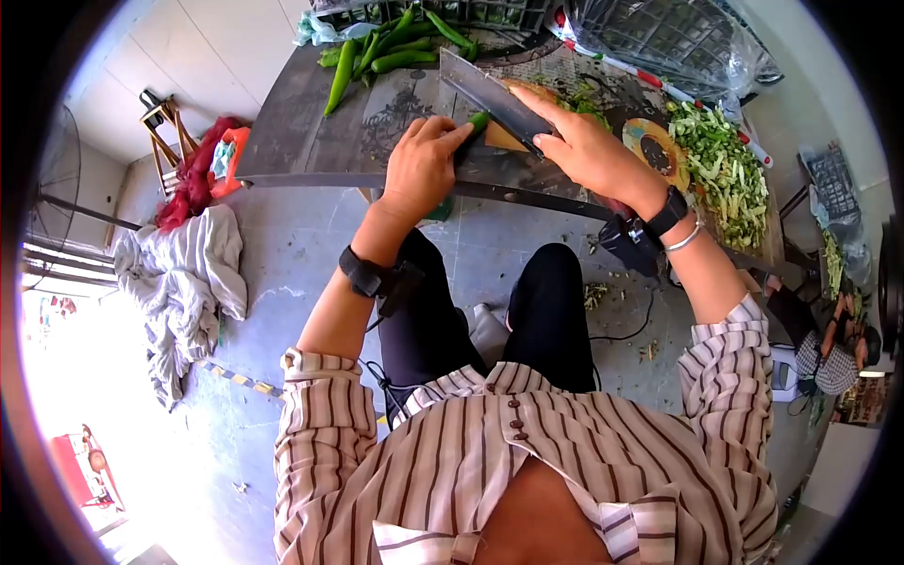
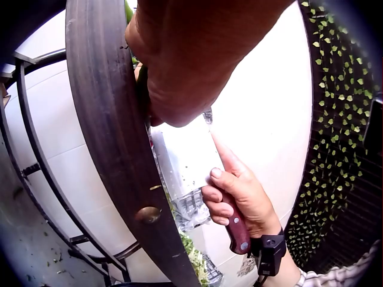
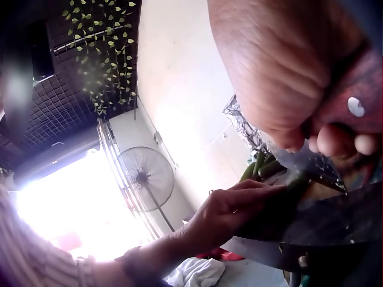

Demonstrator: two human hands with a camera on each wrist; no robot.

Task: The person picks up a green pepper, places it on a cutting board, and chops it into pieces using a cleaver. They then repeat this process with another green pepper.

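My right hand [image 1: 598, 155] grips a cleaver [image 1: 490, 94], its dark red riveted handle [image 2: 238, 230] plain in the left wrist view. The broad blade points up and left over the table, beside a long green pepper [image 1: 479, 121]. My left hand [image 1: 419, 168] holds this pepper down near the table's front edge, fingers and thumb along it; most of the pepper is hidden under the hand. Part of a wooden cutting board [image 1: 504, 138] shows beneath the blade. Several whole green peppers [image 1: 400, 59] lie in a heap at the back left.
Chopped green pepper [image 1: 730, 174] is piled on the right of the dark table [image 1: 315, 141]. Black plastic crates [image 1: 659, 42] stand at the back. A red and white pole [image 1: 659, 83] lies across the right side. Another person [image 1: 833, 353] sits at far right.
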